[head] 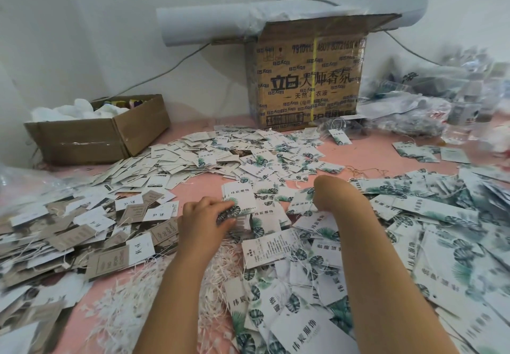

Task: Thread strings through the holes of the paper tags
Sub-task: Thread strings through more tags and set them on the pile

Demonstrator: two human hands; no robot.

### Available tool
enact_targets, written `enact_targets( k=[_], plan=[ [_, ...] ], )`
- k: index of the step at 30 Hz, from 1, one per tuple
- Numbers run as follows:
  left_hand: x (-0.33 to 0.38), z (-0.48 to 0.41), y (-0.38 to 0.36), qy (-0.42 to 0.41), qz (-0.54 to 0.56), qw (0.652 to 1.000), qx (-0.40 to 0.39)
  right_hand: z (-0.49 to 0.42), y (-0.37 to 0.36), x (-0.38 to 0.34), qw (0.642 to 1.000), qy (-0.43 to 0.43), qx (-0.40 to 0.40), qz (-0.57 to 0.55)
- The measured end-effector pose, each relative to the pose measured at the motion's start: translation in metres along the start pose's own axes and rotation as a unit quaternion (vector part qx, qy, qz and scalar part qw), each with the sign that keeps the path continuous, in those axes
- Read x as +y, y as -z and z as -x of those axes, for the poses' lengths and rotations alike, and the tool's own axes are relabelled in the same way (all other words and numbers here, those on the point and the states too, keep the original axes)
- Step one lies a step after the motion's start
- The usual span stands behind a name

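**Gathering tags to string**

Head view. The left hand (204, 217) lies on the middle heap of leaf-print tags (239, 197), its fingers curled over the edge of a few of them and gripping them as a small stack. The right hand (323, 196) is bent down at the wrist just beside it, with its fingers buried among the tags. I cannot tell whether they are spread or closed on anything. Loose white strings (154, 282) lie in a tangle under the left forearm, near both hands. A separate heap of brown tags (110, 264) spreads out to the left. Behind stand a carton (309, 83) and a low box (91, 138), well apart from the work.

The step in hand looks like gathering tags, with no string yet in either hand. To do it well:

- Square the stack so that the holes line up, and turn the hole end toward the right hand.
- Draw one string free of the tangle instead of pulling a clump.
- Pinch the string close to its tip so it goes in stiff.
- Keep strung tags away from unstrung ones, since the heaps already run together.
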State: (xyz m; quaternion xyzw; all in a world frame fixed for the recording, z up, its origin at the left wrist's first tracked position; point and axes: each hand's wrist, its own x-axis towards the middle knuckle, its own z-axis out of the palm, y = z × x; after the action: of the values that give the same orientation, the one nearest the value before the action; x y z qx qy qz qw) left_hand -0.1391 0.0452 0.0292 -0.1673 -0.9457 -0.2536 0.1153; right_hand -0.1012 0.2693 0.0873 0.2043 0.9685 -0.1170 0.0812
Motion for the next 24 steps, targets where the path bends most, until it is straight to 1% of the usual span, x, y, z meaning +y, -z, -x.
enact_targets(
  k=[2,4,6,9,13,18,21,24],
  plan=[
    [0.000,-0.001,0.000,-0.012,-0.007,1.000,0.024,0.002,0.001,-0.003,1.000,0.021,0.012,0.001],
    [0.000,-0.001,0.000,-0.020,0.000,0.999,0.027,0.006,0.002,-0.012,0.998,0.060,0.009,-0.009],
    [0.000,0.000,0.000,-0.024,0.017,0.999,0.019,0.013,0.002,-0.025,0.991,0.124,-0.016,-0.037],
    [0.000,0.002,0.000,-0.022,0.059,0.998,0.015,0.031,-0.001,-0.051,0.971,0.217,-0.071,-0.071],
    [-0.002,0.001,0.005,-0.004,0.091,0.996,0.013,0.043,-0.020,-0.083,0.948,0.291,-0.126,-0.024],
    [-0.006,-0.001,0.009,-0.005,0.141,0.990,0.017,0.044,-0.044,-0.101,0.937,0.319,-0.144,0.003],
    [-0.008,-0.002,0.009,-0.005,0.146,0.989,0.022,0.040,-0.050,-0.103,0.936,0.331,-0.121,0.021],
    [-0.007,-0.001,0.009,-0.015,0.137,0.990,0.024,0.037,-0.051,-0.102,0.933,0.342,-0.109,0.006]
  ],
)
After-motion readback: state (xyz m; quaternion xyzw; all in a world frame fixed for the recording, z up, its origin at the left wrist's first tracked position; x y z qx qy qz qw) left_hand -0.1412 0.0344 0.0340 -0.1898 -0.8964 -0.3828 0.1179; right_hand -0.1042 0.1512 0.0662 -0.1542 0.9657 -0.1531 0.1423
